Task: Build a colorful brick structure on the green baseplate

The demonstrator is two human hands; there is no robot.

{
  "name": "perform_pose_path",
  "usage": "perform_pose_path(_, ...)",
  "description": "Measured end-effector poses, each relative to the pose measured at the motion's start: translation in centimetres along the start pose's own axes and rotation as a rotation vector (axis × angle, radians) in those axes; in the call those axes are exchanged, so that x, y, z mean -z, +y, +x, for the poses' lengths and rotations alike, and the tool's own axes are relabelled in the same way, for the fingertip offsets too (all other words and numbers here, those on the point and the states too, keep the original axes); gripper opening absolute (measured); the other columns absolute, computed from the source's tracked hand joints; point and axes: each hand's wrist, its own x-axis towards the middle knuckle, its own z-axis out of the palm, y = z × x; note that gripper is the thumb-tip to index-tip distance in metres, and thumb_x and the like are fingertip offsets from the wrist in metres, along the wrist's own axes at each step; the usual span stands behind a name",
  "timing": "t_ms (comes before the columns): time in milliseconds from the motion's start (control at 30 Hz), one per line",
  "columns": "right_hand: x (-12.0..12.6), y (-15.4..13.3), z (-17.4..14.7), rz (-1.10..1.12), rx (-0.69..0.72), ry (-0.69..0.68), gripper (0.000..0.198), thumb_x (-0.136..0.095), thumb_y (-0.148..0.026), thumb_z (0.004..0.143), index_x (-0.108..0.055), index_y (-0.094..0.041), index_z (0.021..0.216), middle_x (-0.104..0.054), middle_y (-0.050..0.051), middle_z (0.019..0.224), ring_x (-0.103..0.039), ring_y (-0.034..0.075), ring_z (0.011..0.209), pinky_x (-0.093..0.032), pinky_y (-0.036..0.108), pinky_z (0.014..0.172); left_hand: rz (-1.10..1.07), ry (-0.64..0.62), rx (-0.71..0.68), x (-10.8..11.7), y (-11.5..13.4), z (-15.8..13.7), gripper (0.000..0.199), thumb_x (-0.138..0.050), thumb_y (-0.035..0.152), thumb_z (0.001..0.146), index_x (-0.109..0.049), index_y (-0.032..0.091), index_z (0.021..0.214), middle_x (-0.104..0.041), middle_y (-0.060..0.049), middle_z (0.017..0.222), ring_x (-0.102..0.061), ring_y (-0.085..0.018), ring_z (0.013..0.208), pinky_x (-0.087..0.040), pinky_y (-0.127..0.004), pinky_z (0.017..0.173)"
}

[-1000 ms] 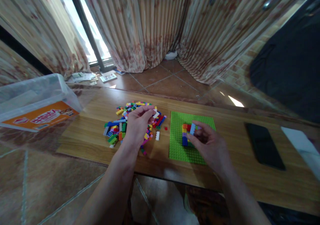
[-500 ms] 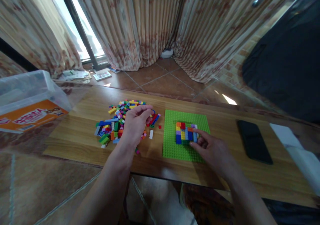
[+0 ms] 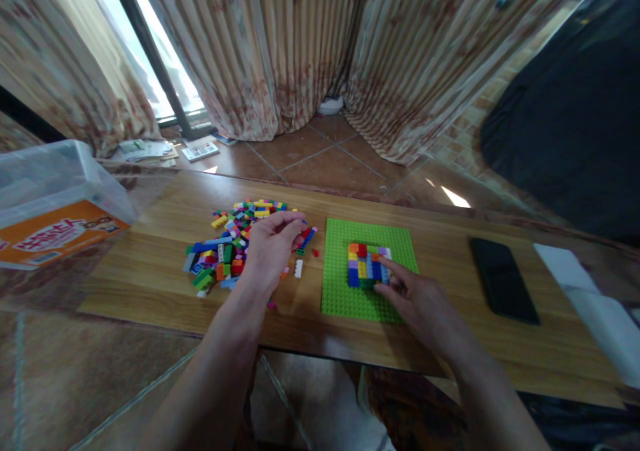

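My left hand (image 3: 273,247) hovers over the right side of a heap of loose toy bricks (image 3: 220,251), thumb and forefinger pinched together. Whatever sits between those fingertips is too small or hidden to name. On the green baseplate (image 3: 335,297) stands a low block of bricks (image 3: 369,267) in red, orange, yellow, blue, purple and white. My right hand (image 3: 415,297) is at the block's right edge, its forefinger and thumb apart and resting on or close against the bricks. That hand partly covers the block's right side and the plate's near right corner.
A white brick (image 3: 299,269) and a small red brick (image 3: 315,253) lie between heap and plate. A clear plastic tub (image 3: 60,191) with an orange label is at the far left. A black phone (image 3: 503,281) and white paper (image 3: 585,304) lie on the right of the wooden table (image 3: 150,271).
The view has shifted slightly, so the table's things sit a little further left. Both hands keep nearly the same pose; the right forefinger and thumb stay at the block's edge.
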Motion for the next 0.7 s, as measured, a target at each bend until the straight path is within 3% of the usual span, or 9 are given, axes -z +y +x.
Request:
perform_pose_path(267,-0.2,-0.1,0.2,0.011,-0.034,0.03,0.047,-0.055,-0.036,0.087,-0.058,-0.022,0.131,-0.067,0.0,0.071,-0.057,0.017,0.059,-0.039,0.029,0.059,0.018,-0.001,-0.009,0.1,0.1,-0.1,0.015,-0.071,0.022,0.067,-0.073,0.013,0.079,-0.068,0.0,0.065,-0.054,-0.007,0.053,-0.043,-0.018,0.054)
perform_pose_path(500,0.6,-0.2,0.2,0.131,-0.077,-0.007,0.052,-0.059,-0.047,0.085,-0.059,-0.023,0.131,-0.06,-0.004,0.057,-0.053,0.014,0.049,-0.037,0.026,0.052,0.005,0.006,-0.01,0.0,0.0,0.0,0.014,-0.071,0.02,0.066,-0.073,0.013,0.078,-0.068,0.0,0.064,-0.052,-0.007,0.052,-0.042,-0.019,0.052)
perform_pose_path(700,1.7,0.8,0.6,0.132,-0.185,0.273,0.056,-0.046,-0.053,0.089,-0.063,-0.012,0.123,-0.062,0.0,0.058,-0.054,0.016,0.051,-0.04,0.028,0.056,0.008,0.013,-0.021,0.0,0.0,0.1,0.012,-0.071,0.021,0.067,-0.073,0.014,0.077,-0.069,-0.001,0.068,-0.056,-0.008,0.056,-0.045,-0.02,0.057)
